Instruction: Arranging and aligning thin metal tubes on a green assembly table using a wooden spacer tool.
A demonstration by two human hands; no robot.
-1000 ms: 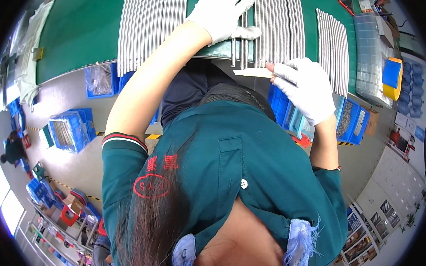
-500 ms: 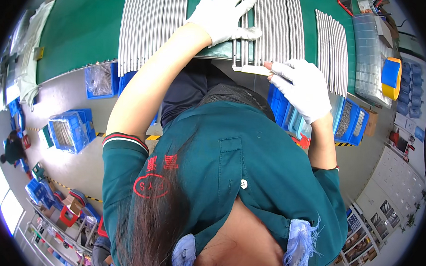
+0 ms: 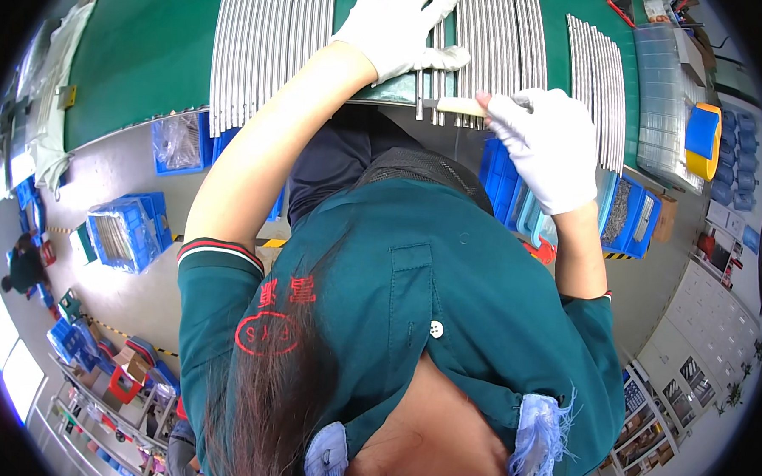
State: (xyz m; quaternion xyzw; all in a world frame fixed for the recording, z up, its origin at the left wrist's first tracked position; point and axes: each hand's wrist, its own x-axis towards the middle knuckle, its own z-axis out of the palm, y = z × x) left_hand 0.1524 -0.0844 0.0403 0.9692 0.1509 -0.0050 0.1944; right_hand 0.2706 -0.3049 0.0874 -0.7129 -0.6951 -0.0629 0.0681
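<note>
My left hand [image 3: 394,30], in a white glove, lies with fingers spread over thin metal rods [image 3: 436,83] at the near edge of the green table. Its thumb stretches across them to the right. My right hand [image 3: 548,143], also gloved, is closed round a small tool with a cream handle [image 3: 461,106] and a short flat metal tip. That tip is at the near ends of the rods, which stick out past the table edge. A bare fingertip shows through the right glove. Whether tip and rod touch, I cannot tell.
Rows of metal rods lie left [image 3: 266,54], right of my left hand [image 3: 487,47] and further right [image 3: 598,94]. Clear plastic boxes [image 3: 663,106] and a blue-and-yellow tape roll [image 3: 701,141] stand at the right. Blue bins [image 3: 628,219] sit below the table [image 3: 134,48].
My right hand has lifted the tool slightly up and to the right, from below the rod ends to beside them. My left hand has stayed in place.
</note>
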